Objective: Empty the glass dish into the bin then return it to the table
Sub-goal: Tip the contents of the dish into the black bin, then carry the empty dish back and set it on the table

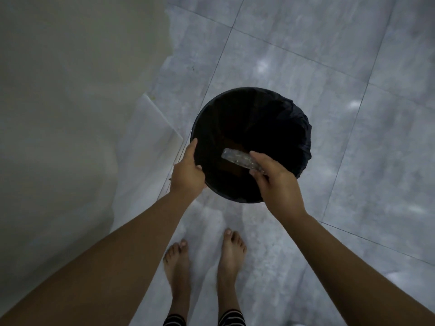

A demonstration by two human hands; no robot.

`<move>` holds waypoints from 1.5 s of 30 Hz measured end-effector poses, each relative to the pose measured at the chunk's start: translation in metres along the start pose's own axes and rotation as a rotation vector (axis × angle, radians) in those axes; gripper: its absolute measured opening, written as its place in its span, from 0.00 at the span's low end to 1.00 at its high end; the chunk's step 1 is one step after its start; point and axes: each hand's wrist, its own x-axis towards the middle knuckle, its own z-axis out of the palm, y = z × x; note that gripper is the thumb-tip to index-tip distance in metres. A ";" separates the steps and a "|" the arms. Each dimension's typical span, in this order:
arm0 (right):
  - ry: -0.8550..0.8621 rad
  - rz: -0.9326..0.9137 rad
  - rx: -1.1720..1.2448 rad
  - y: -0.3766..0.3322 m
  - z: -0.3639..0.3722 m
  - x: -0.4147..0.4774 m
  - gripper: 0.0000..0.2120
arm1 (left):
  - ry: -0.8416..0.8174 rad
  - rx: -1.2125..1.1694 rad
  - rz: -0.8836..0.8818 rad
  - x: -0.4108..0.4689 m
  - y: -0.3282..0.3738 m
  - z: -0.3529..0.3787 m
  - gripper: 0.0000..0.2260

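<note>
Tiled floor (306, 67), dish (237, 158) over bin (301, 128)

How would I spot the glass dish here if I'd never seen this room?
Find the round black bin standing on the grey tiled floor, just ahead of the person's bare feet. Over its near side, the right hand holds the glass dish tipped on edge above the opening. It is the only clear, glinting thing against the dark liner.

Home interior: bare feet (204, 262), tiled floor (329, 67).
</note>
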 end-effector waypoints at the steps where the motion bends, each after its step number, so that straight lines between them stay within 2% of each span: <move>1: 0.029 0.029 0.016 0.000 -0.001 -0.001 0.20 | -0.005 -0.008 0.002 0.000 0.000 0.000 0.30; 3: 0.023 0.021 0.006 -0.001 0.001 -0.008 0.20 | -0.014 -0.036 0.004 -0.001 0.002 0.000 0.31; 7: -0.154 -0.148 -0.127 0.001 0.015 -0.027 0.19 | -0.006 -0.119 -0.040 -0.001 0.001 -0.001 0.30; 11: -0.072 -0.093 -0.093 0.004 0.014 -0.030 0.17 | -0.016 -0.190 -0.053 -0.002 0.001 -0.003 0.30; 16: -0.128 -0.089 -0.119 -0.003 0.014 -0.036 0.18 | 0.008 -0.133 -0.040 -0.004 0.002 -0.003 0.31; 18: -0.075 0.009 -0.055 -0.009 0.011 -0.034 0.18 | -0.005 -0.134 -0.039 -0.008 0.004 -0.004 0.29; 22: 0.023 0.381 0.212 -0.025 -0.011 -0.024 0.16 | 0.016 -0.045 -0.064 -0.028 0.015 -0.015 0.24; 26: 0.054 0.711 0.663 -0.039 -0.054 -0.014 0.10 | 0.061 0.013 -0.052 -0.060 0.038 -0.033 0.24; 28: 0.026 0.782 0.822 -0.051 -0.082 -0.016 0.05 | 0.062 -0.016 -0.049 -0.078 0.053 -0.039 0.21; 31: -0.018 0.782 0.930 -0.072 -0.128 -0.024 0.05 | 0.051 -0.081 -0.023 -0.112 0.084 -0.044 0.19; 34: -0.059 0.758 0.965 -0.104 -0.177 -0.035 0.12 | 0.026 -0.182 0.008 -0.154 0.129 -0.049 0.18; 38: -0.119 0.666 0.957 -0.163 -0.240 -0.056 0.13 | -0.095 -0.313 0.064 -0.218 0.199 -0.064 0.20; 41: -0.151 0.597 0.960 -0.208 -0.277 -0.074 0.14 | -0.139 -0.302 0.141 -0.267 0.233 -0.084 0.22; 45: -0.199 0.505 0.999 -0.263 -0.310 -0.101 0.12 | -0.127 -0.372 0.200 -0.324 0.252 -0.116 0.13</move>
